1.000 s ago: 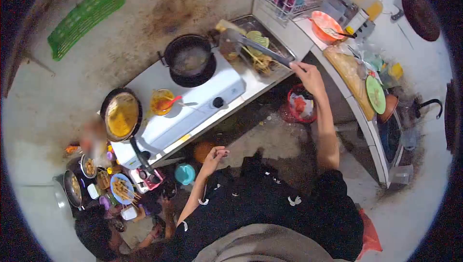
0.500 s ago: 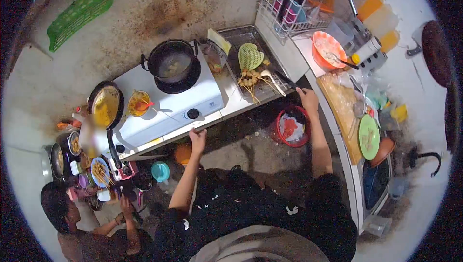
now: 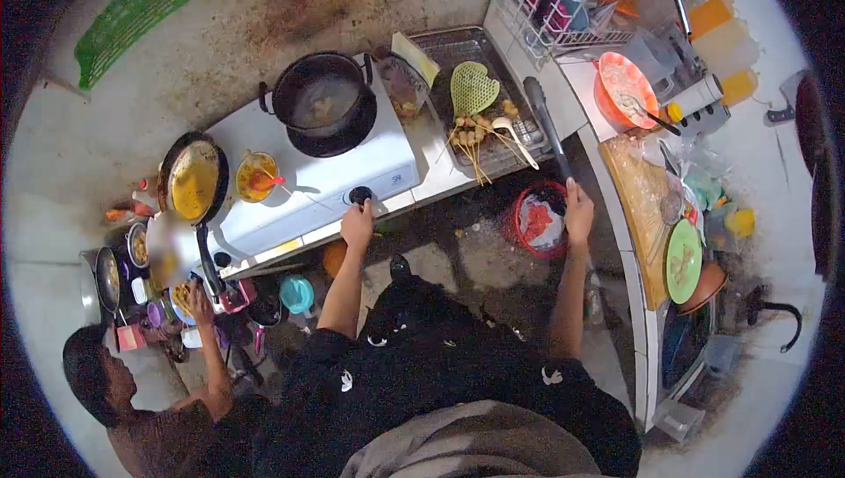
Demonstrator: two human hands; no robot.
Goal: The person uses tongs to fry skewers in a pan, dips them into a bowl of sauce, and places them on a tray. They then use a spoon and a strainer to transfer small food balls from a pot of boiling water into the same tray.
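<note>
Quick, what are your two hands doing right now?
Left hand: fingers at the black stove knob; whether they grip it cannot be told.
Right hand: closed, holding the dark tongs.

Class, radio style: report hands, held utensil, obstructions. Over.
Left hand at stove knob. Right hand gripping long dark utensil. Nothing visibly blocking either hand.

A white-tiled desk (image 3: 431, 187) is carrying a white stove (image 3: 312, 192) and a mesh tray (image 3: 449, 45). The stove is bearing a frying pan (image 3: 222, 174), a small bowl of orange sauce (image 3: 248, 161) and a black pot (image 3: 352, 99). Farther right, the desk is holding a coral bowl (image 3: 607, 108) and a wooden board (image 3: 642, 231). Below, a red bin (image 3: 551, 250) is standing on the floor (image 3: 480, 245).
</note>
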